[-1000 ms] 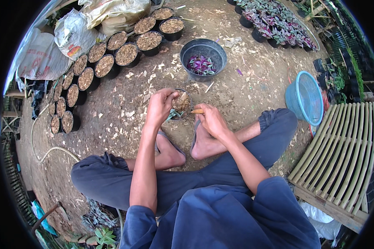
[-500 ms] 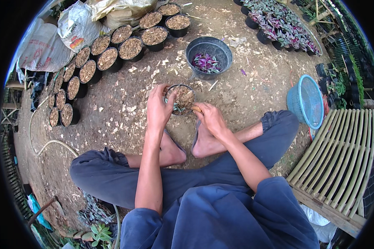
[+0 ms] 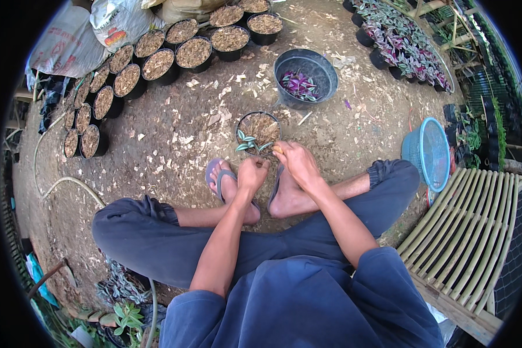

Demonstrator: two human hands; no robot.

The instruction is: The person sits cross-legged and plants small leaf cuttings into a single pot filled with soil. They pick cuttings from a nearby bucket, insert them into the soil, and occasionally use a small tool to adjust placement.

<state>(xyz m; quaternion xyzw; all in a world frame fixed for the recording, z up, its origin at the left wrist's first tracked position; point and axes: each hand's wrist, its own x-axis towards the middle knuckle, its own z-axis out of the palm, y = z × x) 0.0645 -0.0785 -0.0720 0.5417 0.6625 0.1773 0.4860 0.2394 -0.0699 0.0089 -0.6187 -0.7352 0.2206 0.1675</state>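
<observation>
In front of my sandalled feet [image 3: 220,174] a black pot [image 3: 260,124] is filled with brown chopped mulch, and striped silver-green leafy cuttings [image 3: 246,142] lie at its near left. My left hand [image 3: 250,173] is just below the pot's near rim, fingers curled closed on something too small to make out. Beside it, at the pot's right edge, my right hand [image 3: 296,161] grips a short orange-brown stick [image 3: 278,149]. Beyond the pot stands a larger black tub [image 3: 313,64] with purple striped cuttings [image 3: 297,86] inside.
Rows of mulch-filled pots [image 3: 159,64] curve along the left and back, below white sacks [image 3: 66,46]. Potted purple-and-green plants [image 3: 400,43] stand at back right. A blue plastic basket [image 3: 432,153] and bamboo slat bench [image 3: 458,238] are at my right. A hose [image 3: 78,187] lies at left.
My left hand has moved from the pot's upper left down to below its near rim, exposing the green cuttings. My right hand still holds the stick. The whole view has shifted slightly.
</observation>
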